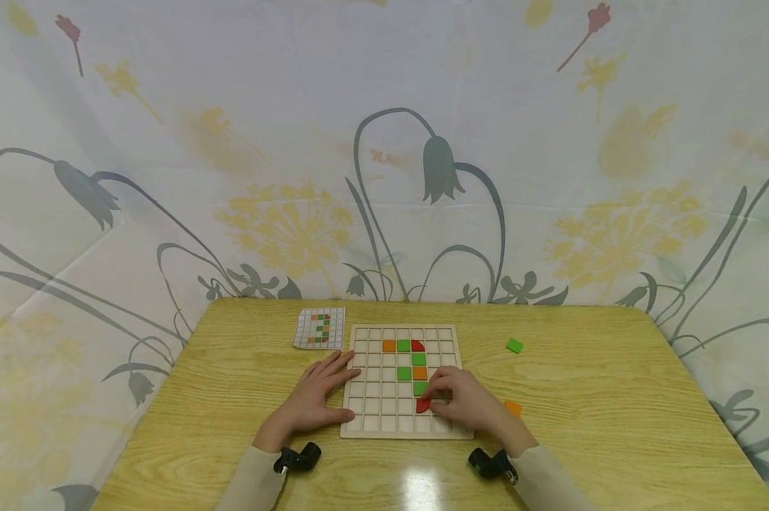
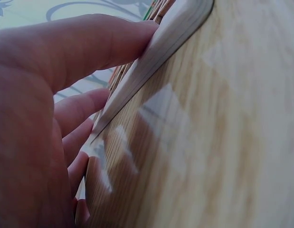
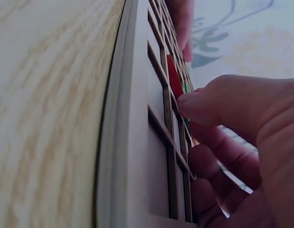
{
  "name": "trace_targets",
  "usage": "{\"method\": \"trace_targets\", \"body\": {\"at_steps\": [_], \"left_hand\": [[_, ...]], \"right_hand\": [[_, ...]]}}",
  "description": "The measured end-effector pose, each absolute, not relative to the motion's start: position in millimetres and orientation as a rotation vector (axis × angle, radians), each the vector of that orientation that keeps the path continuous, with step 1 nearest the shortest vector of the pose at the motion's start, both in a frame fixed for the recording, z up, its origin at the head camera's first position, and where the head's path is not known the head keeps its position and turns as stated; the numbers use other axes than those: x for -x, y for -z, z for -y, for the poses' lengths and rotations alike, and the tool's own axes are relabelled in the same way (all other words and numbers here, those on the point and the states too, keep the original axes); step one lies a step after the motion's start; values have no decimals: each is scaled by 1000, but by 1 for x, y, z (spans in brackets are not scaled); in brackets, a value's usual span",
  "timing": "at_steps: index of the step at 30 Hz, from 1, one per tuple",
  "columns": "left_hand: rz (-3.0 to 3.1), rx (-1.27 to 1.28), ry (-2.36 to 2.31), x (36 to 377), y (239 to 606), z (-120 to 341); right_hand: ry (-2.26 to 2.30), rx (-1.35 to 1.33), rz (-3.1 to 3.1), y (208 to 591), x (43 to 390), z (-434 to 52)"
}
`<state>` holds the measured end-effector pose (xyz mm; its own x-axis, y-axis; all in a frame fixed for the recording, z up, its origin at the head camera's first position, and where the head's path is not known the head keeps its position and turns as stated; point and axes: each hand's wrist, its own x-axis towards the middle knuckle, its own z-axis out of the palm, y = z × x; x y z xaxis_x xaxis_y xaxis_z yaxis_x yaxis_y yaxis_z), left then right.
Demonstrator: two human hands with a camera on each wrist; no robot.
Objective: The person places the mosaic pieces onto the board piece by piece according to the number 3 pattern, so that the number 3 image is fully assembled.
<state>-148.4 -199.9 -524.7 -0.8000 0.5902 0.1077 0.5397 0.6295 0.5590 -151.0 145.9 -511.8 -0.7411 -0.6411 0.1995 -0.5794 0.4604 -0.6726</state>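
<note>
A wooden grid board (image 1: 373,426) lies on the table with square compartments. Set in it are green tiles (image 1: 404,373), orange tiles (image 1: 389,345) and a red rounded-corner tile (image 1: 417,345) at the top. My right hand (image 1: 464,401) pinches another red rounded-corner tile (image 1: 422,406) between thumb and index finger, low in the column under a green tile (image 1: 420,388). In the right wrist view the thumb tip presses this red tile (image 3: 174,78), tilted in its compartment. Spread along the board's left edge, my left hand (image 1: 314,397) touches the rim with thumb and fingertips.
A paper card (image 1: 320,328) printed with a coloured grid pattern lies behind the board's left corner. To the right lie a loose green tile (image 1: 515,345) and an orange tile (image 1: 513,408), the latter partly behind my right wrist. A flower-patterned curtain (image 1: 384,163) hangs behind the table.
</note>
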Motion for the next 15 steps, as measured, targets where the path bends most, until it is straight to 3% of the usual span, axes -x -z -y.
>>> {"method": "trace_targets", "body": {"at_steps": [15], "left_hand": [[-2756, -961, -897, 147, 523, 200]], "right_hand": [[1142, 1018, -2605, 513, 152, -145]]}}
